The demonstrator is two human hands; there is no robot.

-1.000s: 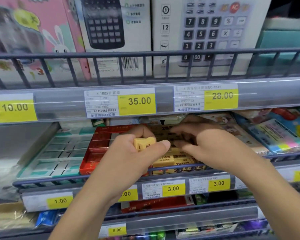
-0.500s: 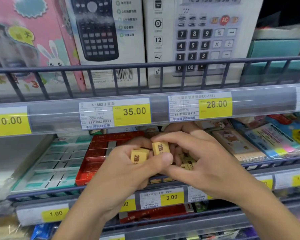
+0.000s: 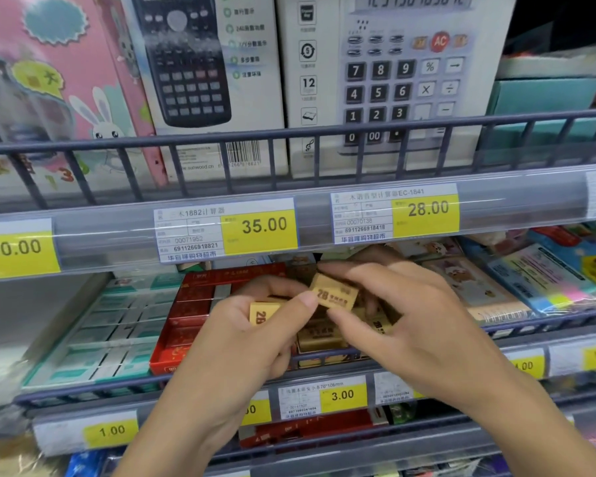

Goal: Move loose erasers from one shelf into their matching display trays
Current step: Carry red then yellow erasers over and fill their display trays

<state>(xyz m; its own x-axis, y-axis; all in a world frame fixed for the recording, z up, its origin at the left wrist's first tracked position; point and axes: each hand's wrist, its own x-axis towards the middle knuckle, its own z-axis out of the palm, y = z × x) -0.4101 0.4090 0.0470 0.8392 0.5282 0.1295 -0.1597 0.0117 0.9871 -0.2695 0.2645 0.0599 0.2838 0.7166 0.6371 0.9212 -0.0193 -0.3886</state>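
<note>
The right hand (image 3: 417, 325) pinches a small tan rectangular eraser printed "2B" (image 3: 334, 293) by its long edges, at twelve o'clock above the yellow cardboard display tray (image 3: 319, 339). The left hand (image 3: 241, 342), at nine o'clock, grips a second tan eraser (image 3: 261, 313). They look light, firm and slightly grippy; hold by opposite sides.
</note>
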